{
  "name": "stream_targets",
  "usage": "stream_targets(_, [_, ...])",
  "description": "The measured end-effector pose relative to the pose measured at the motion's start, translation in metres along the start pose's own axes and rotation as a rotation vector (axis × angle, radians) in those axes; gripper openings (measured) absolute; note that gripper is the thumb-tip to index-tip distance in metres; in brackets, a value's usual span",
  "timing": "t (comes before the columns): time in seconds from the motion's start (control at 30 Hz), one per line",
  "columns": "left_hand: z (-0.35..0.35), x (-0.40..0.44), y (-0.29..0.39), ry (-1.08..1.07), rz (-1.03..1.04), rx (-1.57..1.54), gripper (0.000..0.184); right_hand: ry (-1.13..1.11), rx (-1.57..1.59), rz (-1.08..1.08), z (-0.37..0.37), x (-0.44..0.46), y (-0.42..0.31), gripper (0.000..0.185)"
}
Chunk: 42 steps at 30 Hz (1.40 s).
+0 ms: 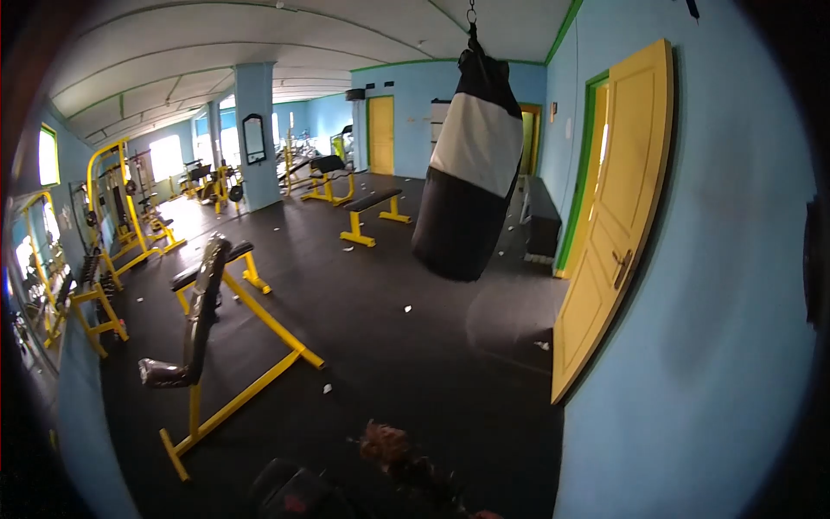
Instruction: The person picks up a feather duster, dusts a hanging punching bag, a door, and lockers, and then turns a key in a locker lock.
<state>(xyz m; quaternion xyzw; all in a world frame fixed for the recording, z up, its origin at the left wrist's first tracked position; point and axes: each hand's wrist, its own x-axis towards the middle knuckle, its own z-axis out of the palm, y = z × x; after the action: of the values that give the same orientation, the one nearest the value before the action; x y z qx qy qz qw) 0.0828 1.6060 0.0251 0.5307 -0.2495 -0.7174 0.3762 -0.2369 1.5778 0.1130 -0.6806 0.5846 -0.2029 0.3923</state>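
Neither of my hands can be made out. At the bottom edge a brown, bristly, shaggy thing (386, 445) reaches up over the black floor; its lower part is too dark to tell its kind. Left of it is a dark rounded shape (298, 491) with a faint reddish patch, also unclear. White scraps lie on the floor, one scrap (327, 388) fairly near the brown thing, another scrap (408, 309) farther off, and a third scrap (541, 345) close to the door.
A black and white punching bag (475, 147) hangs ahead from a chain. On the right a yellow door (616, 225) stands open against the blue wall. A yellow-framed padded bench (251, 406) stands at left, with more benches, a dumbbell rack (97, 303) and machines beyond.
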Motion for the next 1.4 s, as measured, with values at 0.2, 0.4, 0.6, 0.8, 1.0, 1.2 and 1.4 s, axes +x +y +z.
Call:
stream_targets(0.2, [-0.02,0.135,0.137,-0.122,0.013,-0.1,0.029,0.475,-0.616,-0.314,-0.131,0.133,-0.077,0.029])
stream_targets(0.4, [0.045,0.169,0.315,-0.137,0.237,-0.154,0.034,0.628,0.056,-0.268,-0.231,0.208,-0.148,0.02])
stream_targets(0.6, [0.136,0.19,0.487,0.019,0.326,-0.143,0.039,0.817,-0.026,-0.459,-0.322,0.282,-0.179,0.015])
stream_targets(0.8, [0.176,0.26,0.59,-0.272,0.488,-0.533,0.047,0.797,-0.39,-0.781,-0.373,0.361,-0.17,0.032])
stream_targets(1.0, [0.205,0.292,0.61,-0.131,0.907,-0.24,0.066,0.619,-0.738,-0.74,-0.44,0.418,-0.161,0.022])
stream_targets(1.2, [0.186,0.317,0.628,-0.244,0.263,-0.752,0.066,0.953,-1.006,-0.485,-0.509,0.438,-0.236,0.026])
stream_targets(1.4, [0.17,0.327,0.643,-0.006,0.461,-0.504,0.067,1.434,-0.67,-0.656,-0.556,0.435,-0.333,0.026])
